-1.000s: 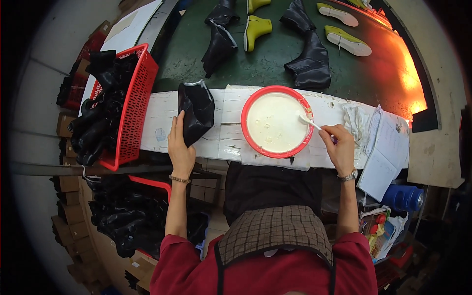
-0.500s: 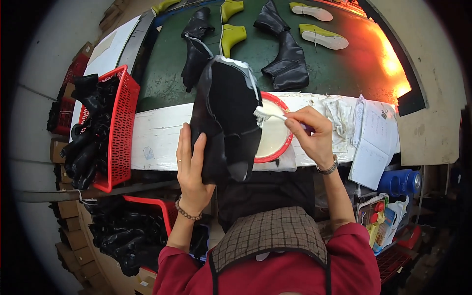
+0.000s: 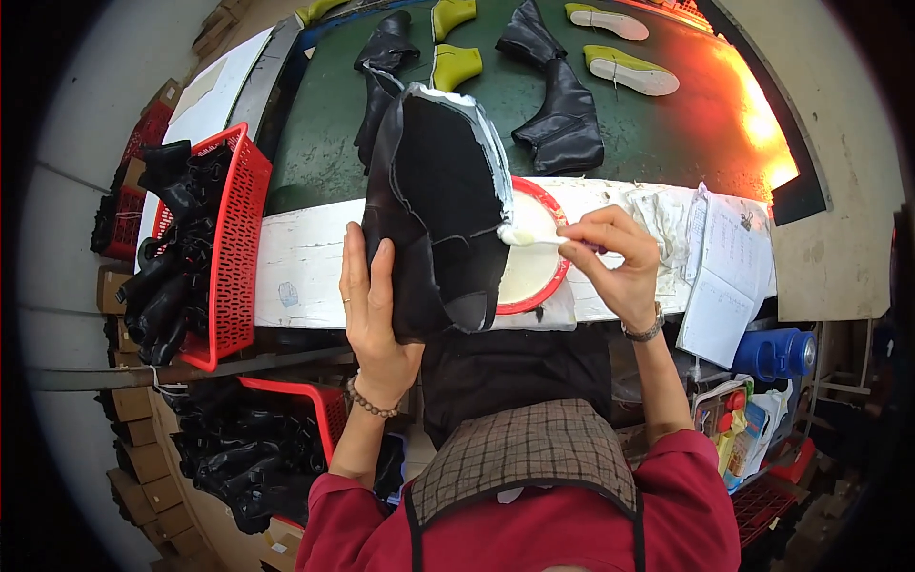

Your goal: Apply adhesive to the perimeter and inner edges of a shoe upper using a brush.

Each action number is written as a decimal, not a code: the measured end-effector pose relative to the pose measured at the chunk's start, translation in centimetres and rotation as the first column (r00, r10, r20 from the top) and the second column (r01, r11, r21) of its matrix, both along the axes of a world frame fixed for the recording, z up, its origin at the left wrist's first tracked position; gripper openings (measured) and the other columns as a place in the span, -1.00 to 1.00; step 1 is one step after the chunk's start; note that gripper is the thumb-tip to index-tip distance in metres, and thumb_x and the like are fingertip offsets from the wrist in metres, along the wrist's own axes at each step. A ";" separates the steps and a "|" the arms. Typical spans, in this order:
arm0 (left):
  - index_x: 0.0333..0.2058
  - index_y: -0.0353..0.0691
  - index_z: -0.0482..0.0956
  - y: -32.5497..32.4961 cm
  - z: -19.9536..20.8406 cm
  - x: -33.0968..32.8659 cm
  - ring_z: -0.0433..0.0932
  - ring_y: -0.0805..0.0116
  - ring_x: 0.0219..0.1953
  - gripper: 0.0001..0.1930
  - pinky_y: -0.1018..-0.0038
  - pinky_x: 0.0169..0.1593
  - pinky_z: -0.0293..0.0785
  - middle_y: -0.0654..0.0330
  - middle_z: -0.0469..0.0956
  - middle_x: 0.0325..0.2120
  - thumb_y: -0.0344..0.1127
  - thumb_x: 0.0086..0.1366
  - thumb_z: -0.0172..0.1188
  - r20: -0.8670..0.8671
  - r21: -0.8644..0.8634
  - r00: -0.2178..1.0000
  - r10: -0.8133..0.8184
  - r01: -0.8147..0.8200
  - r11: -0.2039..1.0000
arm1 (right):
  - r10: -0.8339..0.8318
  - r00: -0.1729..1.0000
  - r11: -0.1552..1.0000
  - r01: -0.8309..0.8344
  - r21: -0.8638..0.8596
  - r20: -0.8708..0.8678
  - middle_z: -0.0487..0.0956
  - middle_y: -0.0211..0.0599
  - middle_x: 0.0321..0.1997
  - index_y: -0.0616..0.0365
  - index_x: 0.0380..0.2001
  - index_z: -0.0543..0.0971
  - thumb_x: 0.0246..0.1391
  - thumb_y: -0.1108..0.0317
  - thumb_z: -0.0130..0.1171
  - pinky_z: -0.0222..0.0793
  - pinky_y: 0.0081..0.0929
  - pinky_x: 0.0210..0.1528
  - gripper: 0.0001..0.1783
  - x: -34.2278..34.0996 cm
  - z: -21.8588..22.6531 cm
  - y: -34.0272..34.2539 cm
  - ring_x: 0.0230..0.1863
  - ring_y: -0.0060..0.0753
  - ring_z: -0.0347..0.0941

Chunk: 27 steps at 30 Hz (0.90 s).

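Left hand [image 3: 376, 305] grips boot upper [image 3: 434, 205]; right hand [image 3: 615, 262] pinches brush [image 3: 524, 235]. White glue coats the upper's right edge; left edge bare.

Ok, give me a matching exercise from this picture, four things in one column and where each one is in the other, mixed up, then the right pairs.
Things:
1. black boot upper
2. brush
3. red-rimmed bowl
4. red basket

Places:
A. on the white bench, partly behind the boot upper
B. pinched in the right hand, tip against the upper's white-coated edge
C. held up by the left hand
D. at the left end of the bench, full of black boot pieces

Pairs: 1-C, 2-B, 3-A, 4-D
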<state>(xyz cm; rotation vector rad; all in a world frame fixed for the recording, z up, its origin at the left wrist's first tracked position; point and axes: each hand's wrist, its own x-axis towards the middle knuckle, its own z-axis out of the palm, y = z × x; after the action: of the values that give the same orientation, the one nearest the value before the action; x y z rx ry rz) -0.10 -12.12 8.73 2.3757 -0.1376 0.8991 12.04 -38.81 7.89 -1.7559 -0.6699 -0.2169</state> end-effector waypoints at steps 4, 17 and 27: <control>0.40 -0.32 0.31 0.1 -0.4 0.4 0.17 -0.36 0.47 -0.20 0.01 0.45 0.17 -0.36 0.12 0.45 -0.47 0.17 0.38 0.017 0.025 1.000 -0.002 0.001 1.000 | -0.030 0.999 0.997 0.029 -0.067 -0.011 0.66 -0.38 -0.28 0.21 -0.21 0.78 0.09 0.51 0.45 0.33 -0.71 -0.42 -0.83 0.2 -0.1 -0.3 -0.40 -0.70 0.50; 0.39 -0.26 0.32 0.5 -0.7 2.0 0.18 -0.44 0.44 -0.25 -0.07 0.42 0.22 -0.41 0.12 0.43 -0.44 0.23 0.38 0.203 0.106 0.979 -0.020 -0.002 0.994 | -0.039 0.999 0.997 0.041 -0.068 0.020 0.63 -0.41 -0.31 0.20 -0.22 0.78 0.07 0.55 0.44 0.29 -0.69 -0.40 -0.82 0.3 1.1 0.0 -0.40 -0.70 0.43; 0.40 -0.25 0.30 1.0 -1.0 3.1 0.19 -0.45 0.44 -0.30 -0.11 0.42 0.20 -0.44 0.11 0.43 -0.25 0.35 0.33 0.327 0.113 0.945 0.019 -0.059 0.992 | -0.029 0.989 1.000 0.030 -0.002 0.142 0.63 -0.32 -0.26 0.24 -0.21 0.77 -0.01 0.60 0.49 0.47 -0.62 -0.32 -0.76 0.0 1.0 0.9 -0.36 -0.55 0.56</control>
<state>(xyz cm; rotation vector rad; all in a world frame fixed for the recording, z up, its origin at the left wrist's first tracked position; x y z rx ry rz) 3.04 -11.12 7.70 2.3275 -0.2829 1.3338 12.08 -37.95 8.85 -1.7671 -0.7476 -0.3643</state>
